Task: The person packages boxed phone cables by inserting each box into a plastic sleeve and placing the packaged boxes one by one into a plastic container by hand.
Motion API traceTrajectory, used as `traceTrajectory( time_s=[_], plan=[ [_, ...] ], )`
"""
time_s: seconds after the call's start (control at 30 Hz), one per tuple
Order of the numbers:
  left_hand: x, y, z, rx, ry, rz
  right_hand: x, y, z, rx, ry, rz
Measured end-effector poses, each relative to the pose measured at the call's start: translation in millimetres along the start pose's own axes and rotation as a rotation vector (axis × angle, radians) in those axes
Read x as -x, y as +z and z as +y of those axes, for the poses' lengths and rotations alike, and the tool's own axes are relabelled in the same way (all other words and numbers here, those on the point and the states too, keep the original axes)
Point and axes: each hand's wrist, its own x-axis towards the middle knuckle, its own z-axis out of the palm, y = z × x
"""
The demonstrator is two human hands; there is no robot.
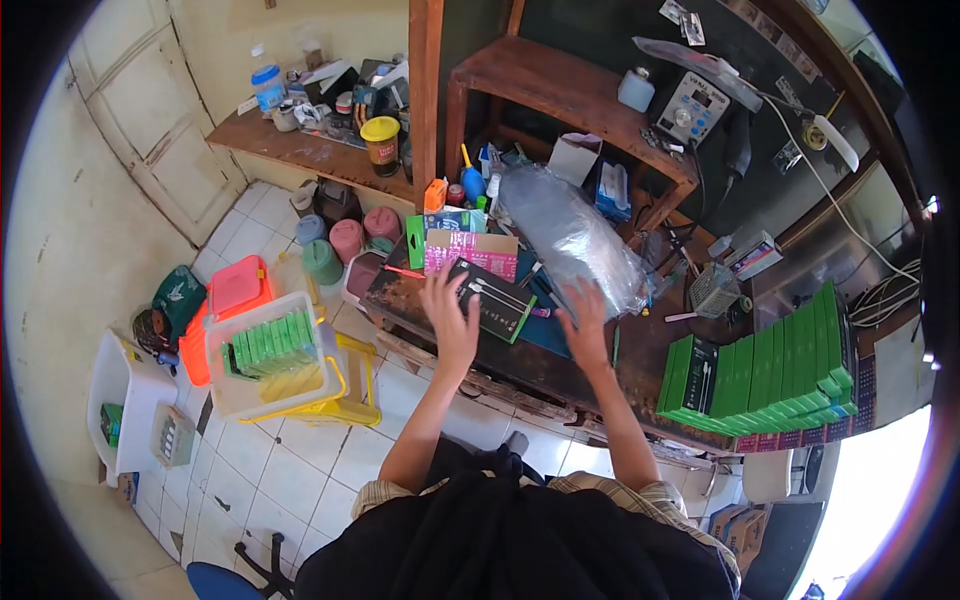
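Observation:
A flat black box with green edges and a picture of slim white tools lies at the front of the dark wooden workbench. At its left end is my left hand, fingers stretched and apart; the fingertips overlap the box's edge, and I cannot tell whether they press on it. My right hand is held to the right of the box, fingers spread, with nothing in it. Just behind that hand lies a big shiny clear plastic bag. Beyond the black box sits an open pink and brown carton.
Rows of green boxes stand on the bench at the right. To the left, a clear bin holding green boxes rests on a yellow stool. A wooden shelf rises at the back, near a soldering station.

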Motion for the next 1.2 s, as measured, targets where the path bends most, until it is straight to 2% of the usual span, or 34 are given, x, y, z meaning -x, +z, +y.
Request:
traceTrajectory(
  time_s=[0.07, 0.13, 0.2, 0.23, 0.33, 0.37, 0.53, 0.6, 0.67, 0.73, 0.8, 0.83, 0.87, 0.93, 0.97, 1.0, 1.07, 1.13, 1.2],
  plan=[
    [-9.9, 11.0, 27.5, 0.213, 0.186, -0.026, -0.4, -12.9, 27.7, -0.026, 0.16, 0.033],
    [-8.4, 40.4, 44.8, 0.377, 0.218, -0.238, 7.0, -2.8, 62.1, -0.044, 0.15, 0.031],
    [6.8, 78.6, 57.3, 0.262, 0.376, -0.319, 19.6, 13.5, 90.9, -0.206, 0.211, -0.035],
    [16.3, 89.7, 64.9, 0.179, 0.386, -0.412, 22.7, 18.8, 97.9, -0.193, 0.185, -0.027],
    [39.3, 127.8, 62.4, 0.009, 0.475, -0.466, 27.4, 19.9, 109.9, -0.264, 0.168, 0.046],
    [47.0, 139.8, 59.4, -0.013, 0.388, -0.522, 26.3, 19.1, 107.8, -0.295, 0.204, 0.132],
    [46.2, 136.3, 75.2, -0.108, 0.354, -0.556, 14.5, 1.8, 107.3, -0.241, 0.234, 0.076],
    [39.8, 130.0, 87.3, 0.005, 0.315, -0.491, 5.7, -12.4, 98.4, -0.191, 0.223, 0.047],
    [32.0, 132.0, 95.5, 0.042, 0.307, -0.464, -5.3, -37.4, 82.5, -0.103, 0.068, 0.094],
    [27.2, 129.9, 106.1, 0.084, 0.291, -0.444, -17.0, -59.5, 70.8, -0.116, 0.061, 0.079],
    [22.4, 123.0, 119.5, 0.243, 0.175, -0.348, -23.9, -80.0, 60.1, -0.127, 0.049, 0.068],
    [24.1, 121.2, 125.1, 0.378, 0.033, -0.288, -28.0, -90.2, 55.6, -0.193, 0.079, 0.097],
    [24.5, 118.5, 127.7, 0.377, 0.033, -0.279, -30.9, -100.4, 50.8, -0.26, 0.107, 0.127],
    [20.3, 105.1, 132.9, 0.587, -0.113, -0.212, -33.6, -112.1, 45.5, -0.277, 0.095, 0.141],
    [22.0, 96.5, 136.4, 0.605, -0.157, -0.198, -33.8, -114.1, 46.5, -0.412, 0.154, 0.113],
    [23.0, 87.8, 138.9, 0.601, -0.152, -0.181, -34.5, -115.3, 47.1, -0.547, 0.212, 0.081],
    [26.2, 73.8, 138.0, 0.633, -0.21, -0.187, -38.8, -114.8, 44.0, -0.568, 0.141, 0.077],
    [28.7, 64.5, 131.9, 0.639, -0.222, -0.172, -43.0, -113.8, 33.7, -0.691, 0.225, 0.004],
    [30.8, 51.8, 130.2, 0.83, -0.268, -0.077, -48.2, -107.7, 26.0, -0.721, 0.158, 0.003]
  ],
)
